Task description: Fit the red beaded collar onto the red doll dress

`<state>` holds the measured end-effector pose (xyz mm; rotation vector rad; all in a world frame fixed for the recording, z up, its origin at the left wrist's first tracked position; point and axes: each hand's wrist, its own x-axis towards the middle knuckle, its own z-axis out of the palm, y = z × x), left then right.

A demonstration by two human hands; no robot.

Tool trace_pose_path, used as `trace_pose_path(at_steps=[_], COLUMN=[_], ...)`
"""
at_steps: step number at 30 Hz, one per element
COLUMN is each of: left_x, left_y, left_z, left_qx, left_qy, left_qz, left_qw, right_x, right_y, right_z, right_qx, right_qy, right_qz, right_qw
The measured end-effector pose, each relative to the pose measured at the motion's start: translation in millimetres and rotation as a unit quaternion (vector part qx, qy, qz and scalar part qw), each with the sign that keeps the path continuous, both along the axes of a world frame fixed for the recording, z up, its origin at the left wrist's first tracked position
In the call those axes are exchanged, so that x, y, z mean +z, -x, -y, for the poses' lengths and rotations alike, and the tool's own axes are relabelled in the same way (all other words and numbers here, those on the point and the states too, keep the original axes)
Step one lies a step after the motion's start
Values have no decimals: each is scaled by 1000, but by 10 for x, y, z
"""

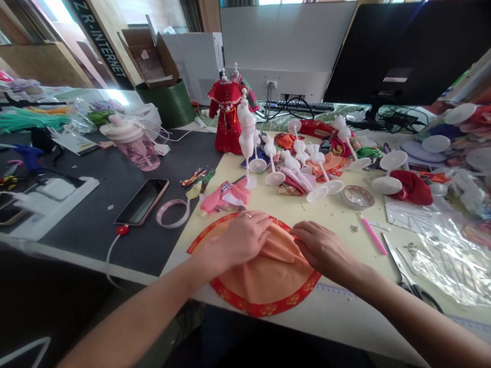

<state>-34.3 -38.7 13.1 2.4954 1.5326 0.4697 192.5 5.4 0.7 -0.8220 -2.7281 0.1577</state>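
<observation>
My left hand [236, 240] and right hand [322, 247] lay apart, pressing the soft, light orange cloth [265, 279]; its fold [278, 247] seemed best for holding.

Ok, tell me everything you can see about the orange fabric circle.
The orange fabric circle is a round piece of thin, soft-looking cloth, bunched into folds near its middle. A red band with a gold-coloured pattern edges it. It lies on the pale yellow board, near the board's front edge. The left hand rests on it, and the right hand touches its folds.
</observation>
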Motion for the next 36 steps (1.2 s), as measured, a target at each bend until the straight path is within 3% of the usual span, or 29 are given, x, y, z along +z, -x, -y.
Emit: trace_pose_path(at_steps=[3,6,10,16,20,24,30,36], left_x=[-233,-354,-343,-387,-430,-451,-392,-308], left_y=[-172,-208,-177,-161,-140,-126,-147,-146], left_z=[22,22,29,19,9,7,9,49], left_qx=[19,21,22,13,7,-1,8,-12], left_qy=[26,48,58,40,31,16,46,60], left_qz=[-58,-72,-66,-56,-52,-50,-53,-73], left_qw=[998,996,996,998,998,999,997,996], right_x=[-117,-231,-302,-274,-281,-273,-230,-306], right_y=[230,342,297,241,17,-231,12,109], right_z=[-215,-352,-426,-500,-615,-605,-323,-339], right_qx=[25,51,79,84,97,44,22,20], right_qy=[-34,-63,-98,-119,-130,-148,-58,-69], right_qz=[27,52,43,61,67,31,-6,-32], right_qw=[999,995,991,987,984,988,998,997])
